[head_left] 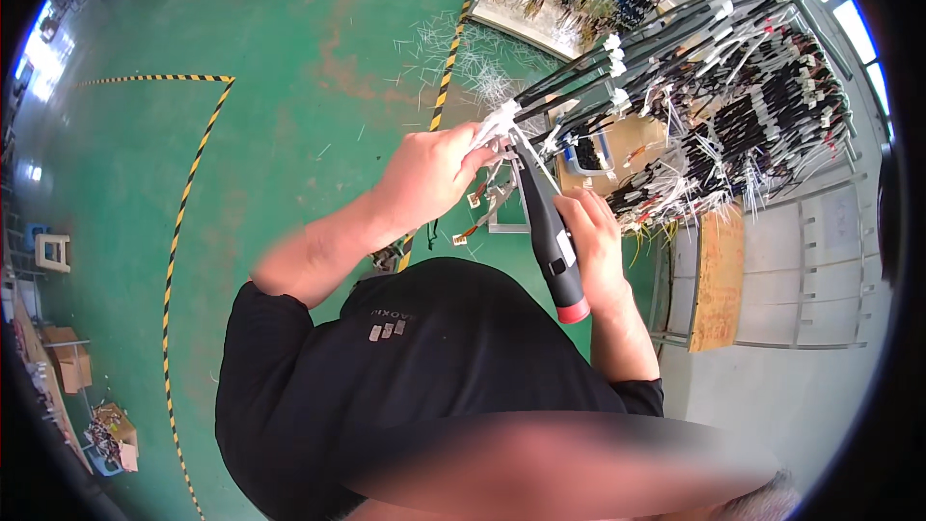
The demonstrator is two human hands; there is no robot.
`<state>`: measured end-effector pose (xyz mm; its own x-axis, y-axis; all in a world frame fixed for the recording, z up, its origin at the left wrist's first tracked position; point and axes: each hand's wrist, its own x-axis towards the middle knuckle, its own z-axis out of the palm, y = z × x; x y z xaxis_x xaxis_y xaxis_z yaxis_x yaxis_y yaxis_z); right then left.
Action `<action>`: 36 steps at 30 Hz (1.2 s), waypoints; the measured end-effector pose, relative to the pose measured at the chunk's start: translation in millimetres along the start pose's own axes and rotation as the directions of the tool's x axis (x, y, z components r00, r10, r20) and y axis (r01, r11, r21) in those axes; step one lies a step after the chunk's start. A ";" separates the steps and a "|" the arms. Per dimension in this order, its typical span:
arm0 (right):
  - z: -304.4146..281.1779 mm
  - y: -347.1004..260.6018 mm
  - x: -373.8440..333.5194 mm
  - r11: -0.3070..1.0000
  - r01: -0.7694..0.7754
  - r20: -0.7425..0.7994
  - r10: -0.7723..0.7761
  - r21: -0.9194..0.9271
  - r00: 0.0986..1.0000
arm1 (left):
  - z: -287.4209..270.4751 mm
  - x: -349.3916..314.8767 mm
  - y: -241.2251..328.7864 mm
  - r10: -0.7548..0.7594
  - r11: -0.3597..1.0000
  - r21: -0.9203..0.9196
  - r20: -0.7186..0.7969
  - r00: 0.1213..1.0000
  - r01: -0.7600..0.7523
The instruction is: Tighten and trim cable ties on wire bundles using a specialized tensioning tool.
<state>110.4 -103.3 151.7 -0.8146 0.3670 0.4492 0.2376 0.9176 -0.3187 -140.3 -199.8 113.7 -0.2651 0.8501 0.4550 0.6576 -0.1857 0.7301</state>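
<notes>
My left hand (431, 174) is closed around the white-wrapped end of a wire harness (502, 121), from which black cables run off to the upper right. Against that same end rests the nose of a long black handheld tool (546, 222) with a red end cap. My right hand (593, 236) is closed at the tool's right side, its fingers bent against the body; part of that grip is hidden. Below my left hand dangle short wires with small white connectors (460, 239).
Dense bundles of black and white cables (762, 106) hang on a rack at the right. Under them are a blue-rimmed bin (590, 159) and a wooden board (717, 280). More wires lie on a far table (531, 29). White scraps (473, 58) litter the green floor near striped tape (451, 58).
</notes>
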 end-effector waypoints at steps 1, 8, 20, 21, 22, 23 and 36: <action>-0.8 -3.3 -1.1 1.000 -0.003 0.020 0.004 -0.022 1.000 | 0.7 -1.1 2.4 0.003 1.000 0.001 0.009 1.000 -0.003; -4.7 19.4 -13.3 0.984 0.180 -0.127 -0.178 0.003 0.976 | -7.1 6.0 7.6 -0.191 0.942 -0.262 0.093 0.977 0.209; -43.3 10.1 0.9 0.916 -0.235 0.148 0.196 0.326 0.969 | -3.9 4.5 -8.1 -0.121 0.893 -0.415 0.146 0.982 0.172; -46.3 9.8 2.6 0.908 -0.237 0.197 0.176 0.345 0.964 | -5.5 4.6 -4.6 -0.119 0.916 -0.369 0.131 0.984 0.159; -47.9 9.2 4.4 0.908 -0.270 0.230 0.202 0.320 0.952 | -6.8 3.9 -0.8 -0.123 0.914 -0.370 0.129 0.984 0.163; -48.5 8.8 6.6 0.908 -0.271 0.235 0.200 0.320 0.951 | -7.5 3.1 3.8 -0.136 0.913 -0.373 0.108 0.985 0.166; -35.0 -6.1 13.7 0.975 -0.121 0.173 0.090 0.184 0.981 | -13.2 -3.0 18.9 -0.129 0.965 -0.225 0.038 0.991 0.134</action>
<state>116.3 -98.5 189.0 -0.8691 0.4157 0.2679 0.2335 0.8225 -0.5187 -136.3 -212.3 132.8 -0.3207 0.8852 0.3371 0.4404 -0.1757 0.8804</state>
